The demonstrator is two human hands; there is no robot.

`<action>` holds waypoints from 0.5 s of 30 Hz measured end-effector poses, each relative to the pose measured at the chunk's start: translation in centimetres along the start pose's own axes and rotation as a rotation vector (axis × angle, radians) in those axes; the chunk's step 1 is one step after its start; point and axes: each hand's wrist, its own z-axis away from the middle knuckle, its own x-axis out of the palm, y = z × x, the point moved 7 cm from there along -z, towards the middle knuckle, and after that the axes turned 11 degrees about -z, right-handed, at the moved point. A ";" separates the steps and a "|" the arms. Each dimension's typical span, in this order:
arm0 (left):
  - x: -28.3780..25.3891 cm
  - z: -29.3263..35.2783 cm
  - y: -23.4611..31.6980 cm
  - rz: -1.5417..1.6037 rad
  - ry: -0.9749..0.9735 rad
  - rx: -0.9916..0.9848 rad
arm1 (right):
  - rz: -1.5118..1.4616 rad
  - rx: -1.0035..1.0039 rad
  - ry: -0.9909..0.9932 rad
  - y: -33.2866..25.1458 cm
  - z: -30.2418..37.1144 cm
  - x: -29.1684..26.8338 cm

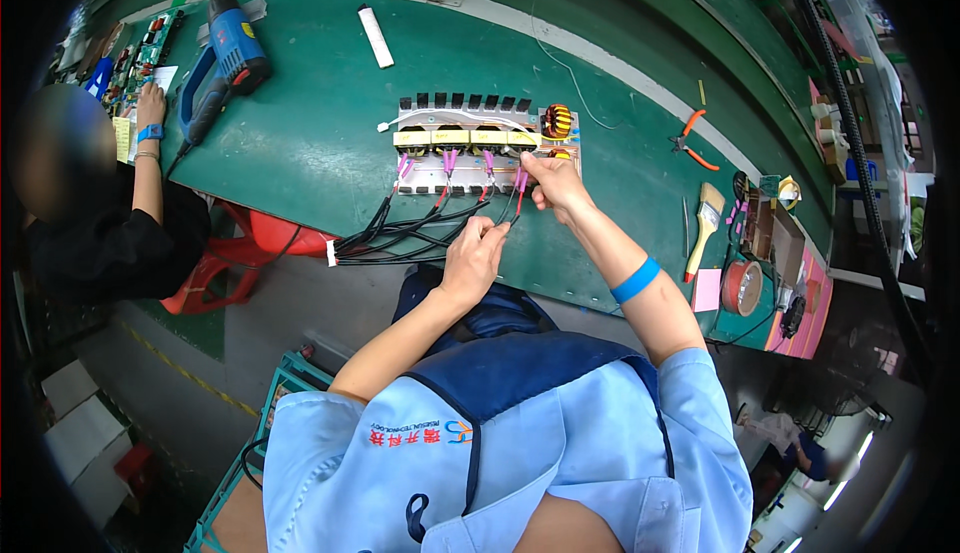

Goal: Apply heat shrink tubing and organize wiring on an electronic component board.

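A long circuit board (pixel 425 180) lies on the green bench in front of me. It carries a row of yellow-wrapped transformers (pixel 450 139), black heat-sink fins and a toroid coil (pixel 558 121) at its right end. Black wires (pixel 395 250) with red and purple ends run from its near edge to the left. My left hand (pixel 472 261) is closed, its fingertips pinching a black wire below the board. At the board's right part, my right hand (pixel 553 183) is closed with thumb and finger on a wire's purple sleeve (pixel 522 179). The sleeve's upper end is partly hidden by the fingers.
A blue heat gun (pixel 235 53) lies at the far left, beside a co-worker's hand (pixel 150 103) and other boards. Farther back is a white stick (pixel 376 37). To the right are orange-handled cutters (pixel 692 141), a brush (pixel 706 223) and a tape roll (pixel 742 287).
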 end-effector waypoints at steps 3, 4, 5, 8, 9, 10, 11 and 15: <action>0.1 0.0 0.0 0.003 -0.017 -0.006 | -0.186 0.002 -0.061 -0.1 -0.3 0.7; 0.1 0.0 -0.1 0.003 -0.023 -0.013 | -0.146 -0.005 -0.063 0.0 -0.4 0.6; 0.2 0.0 -0.1 0.003 -0.023 -0.013 | -0.107 -0.010 -0.066 0.0 -0.4 0.5; 0.2 0.1 0.0 0.006 -0.004 0.011 | -0.041 0.032 -0.110 0.2 -0.5 0.5; 0.2 0.0 0.0 0.005 -0.007 0.008 | -0.041 0.032 -0.108 0.2 -0.5 0.4; 0.3 0.0 0.0 0.005 -0.010 0.005 | -0.048 0.038 -0.121 0.3 -0.6 0.3; 0.2 0.0 0.0 0.005 -0.009 0.005 | -0.054 0.043 -0.136 0.3 -0.6 0.5; 0.1 0.2 -0.2 -0.002 -0.022 -0.009 | -0.015 0.049 -0.067 0.1 1.3 0.1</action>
